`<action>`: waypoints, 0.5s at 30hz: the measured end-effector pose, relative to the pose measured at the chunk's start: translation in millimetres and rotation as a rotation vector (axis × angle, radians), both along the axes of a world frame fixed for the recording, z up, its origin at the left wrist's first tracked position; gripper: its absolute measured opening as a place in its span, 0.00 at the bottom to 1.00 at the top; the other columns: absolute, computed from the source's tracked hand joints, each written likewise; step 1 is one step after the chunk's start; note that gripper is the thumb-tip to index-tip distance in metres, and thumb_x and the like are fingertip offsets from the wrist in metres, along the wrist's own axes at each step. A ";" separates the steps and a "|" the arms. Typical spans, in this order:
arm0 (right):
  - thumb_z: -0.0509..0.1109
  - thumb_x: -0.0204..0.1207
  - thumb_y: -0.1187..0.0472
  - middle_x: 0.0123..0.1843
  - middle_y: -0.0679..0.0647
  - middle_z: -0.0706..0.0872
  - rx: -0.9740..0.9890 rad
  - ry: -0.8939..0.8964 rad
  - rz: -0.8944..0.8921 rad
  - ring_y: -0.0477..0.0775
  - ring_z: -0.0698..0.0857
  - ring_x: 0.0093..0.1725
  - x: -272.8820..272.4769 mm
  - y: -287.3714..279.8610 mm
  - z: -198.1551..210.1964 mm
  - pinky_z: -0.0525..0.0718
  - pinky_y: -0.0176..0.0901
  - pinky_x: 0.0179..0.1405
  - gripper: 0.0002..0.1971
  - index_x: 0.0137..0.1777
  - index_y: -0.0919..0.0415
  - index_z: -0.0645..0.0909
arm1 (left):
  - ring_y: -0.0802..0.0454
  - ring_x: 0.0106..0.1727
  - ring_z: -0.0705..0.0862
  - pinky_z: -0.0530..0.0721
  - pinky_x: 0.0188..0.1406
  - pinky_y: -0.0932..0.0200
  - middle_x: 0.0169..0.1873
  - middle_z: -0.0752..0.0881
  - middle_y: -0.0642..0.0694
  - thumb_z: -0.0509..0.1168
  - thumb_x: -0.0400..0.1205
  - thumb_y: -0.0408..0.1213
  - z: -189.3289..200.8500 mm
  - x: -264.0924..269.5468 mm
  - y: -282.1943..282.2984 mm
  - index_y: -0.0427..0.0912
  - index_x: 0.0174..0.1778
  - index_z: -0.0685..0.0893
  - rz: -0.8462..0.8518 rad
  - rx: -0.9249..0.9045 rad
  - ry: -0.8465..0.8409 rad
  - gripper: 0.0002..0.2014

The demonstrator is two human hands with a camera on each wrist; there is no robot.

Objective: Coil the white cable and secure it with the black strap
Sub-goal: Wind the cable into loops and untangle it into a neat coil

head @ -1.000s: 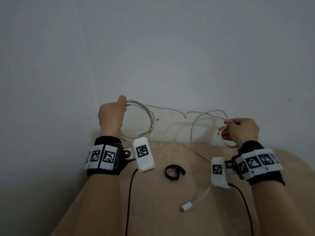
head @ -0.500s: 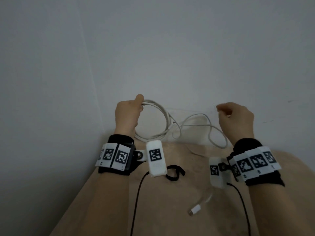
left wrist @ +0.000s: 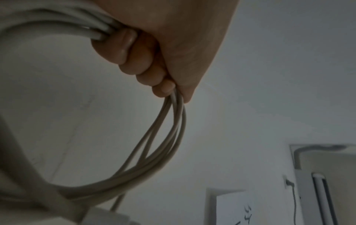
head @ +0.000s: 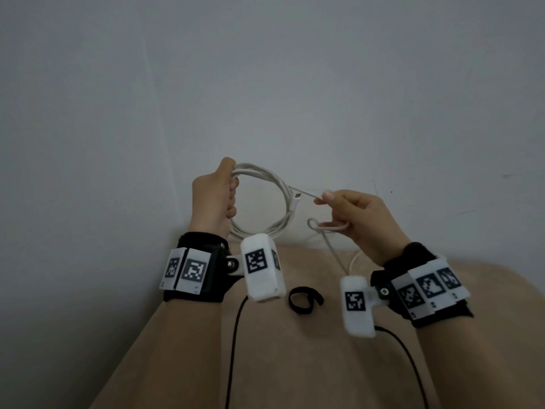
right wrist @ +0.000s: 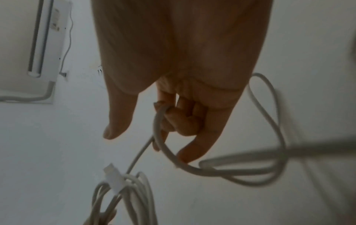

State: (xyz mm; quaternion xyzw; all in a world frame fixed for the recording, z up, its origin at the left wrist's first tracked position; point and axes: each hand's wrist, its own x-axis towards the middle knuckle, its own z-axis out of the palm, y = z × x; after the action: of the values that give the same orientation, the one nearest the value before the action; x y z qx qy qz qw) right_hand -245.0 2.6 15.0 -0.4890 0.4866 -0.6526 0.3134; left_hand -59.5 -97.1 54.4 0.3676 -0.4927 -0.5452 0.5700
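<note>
My left hand (head: pixel 216 199) is raised in front of the wall and grips several round loops of the white cable (head: pixel 281 208); the left wrist view shows its curled fingers (left wrist: pixel 134 60) wrapped around the bundled strands (left wrist: pixel 167 146). A small connector (head: pixel 297 197) sticks out at the coil's right side. My right hand (head: pixel 351 214) holds the loose run of cable (right wrist: pixel 165 149) to the right of the coil, with a small loop (head: pixel 317 225) below the fingers. The tail drops behind the right wrist camera. The black strap (head: pixel 303 299) lies curled on the beige surface between my wrists.
A beige padded surface (head: pixel 295 364) runs from the wall toward me. Thin black leads (head: pixel 234 343) hang from both wrist cameras. A plain white wall (head: pixel 265 84) stands close behind the hands. A wall-mounted unit (right wrist: pixel 29 45) shows in the wrist views.
Both hands drew closer together and the coil gained another turn. The right hand swung in toward the coil with the loose cable. The tail's plug on the surface slid out of sight.
</note>
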 end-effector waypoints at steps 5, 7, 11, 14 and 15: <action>0.78 0.65 0.55 0.25 0.51 0.66 0.000 0.043 -0.019 0.46 0.62 0.22 5.0 3.1 3.8 0.66 0.34 0.17 0.12 0.45 0.62 0.89 | 0.58 0.14 0.55 0.51 0.15 0.67 0.12 0.64 0.56 0.62 0.80 0.39 1.5 -9.0 6.0 0.45 0.22 0.66 -0.044 0.000 0.012 0.20; 0.78 0.65 0.54 0.25 0.49 0.69 0.016 0.089 0.003 0.45 0.60 0.22 9.0 2.7 3.0 0.59 0.34 0.17 0.13 0.46 0.60 0.89 | 0.58 0.15 0.54 0.51 0.15 0.67 0.12 0.63 0.56 0.61 0.81 0.40 1.2 -9.3 5.8 0.46 0.22 0.65 -0.062 0.017 0.044 0.20; 0.80 0.61 0.44 0.35 0.48 0.79 0.090 0.337 -0.082 0.41 0.75 0.25 17.1 0.4 2.8 0.70 0.29 0.21 0.18 0.50 0.46 0.85 | 0.58 0.14 0.53 0.52 0.13 0.67 0.13 0.60 0.55 0.59 0.81 0.41 0.2 -6.8 2.6 0.46 0.23 0.63 -0.098 0.100 0.141 0.20; 0.76 0.64 0.38 0.41 0.48 0.83 0.122 0.483 -0.123 0.44 0.85 0.44 23.3 -3.4 -1.7 0.83 0.36 0.47 0.23 0.57 0.43 0.80 | 0.58 0.13 0.53 0.52 0.12 0.68 0.13 0.59 0.55 0.58 0.82 0.42 0.2 -6.9 1.8 0.46 0.24 0.63 -0.119 0.146 0.180 0.20; 0.74 0.64 0.36 0.43 0.49 0.84 0.127 0.500 -0.126 0.45 0.85 0.47 25.0 -4.8 -3.3 0.83 0.40 0.52 0.26 0.60 0.45 0.80 | 0.58 0.13 0.53 0.52 0.12 0.68 0.13 0.59 0.55 0.58 0.82 0.42 0.1 -7.8 2.2 0.46 0.24 0.63 -0.123 0.150 0.183 0.20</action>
State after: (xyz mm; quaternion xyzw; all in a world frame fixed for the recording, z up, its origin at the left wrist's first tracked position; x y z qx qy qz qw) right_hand -219.9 -2.2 11.7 -0.5832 0.6183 -0.4979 0.1723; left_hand -67.3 -95.0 54.5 0.3269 -0.4181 -0.6457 0.5490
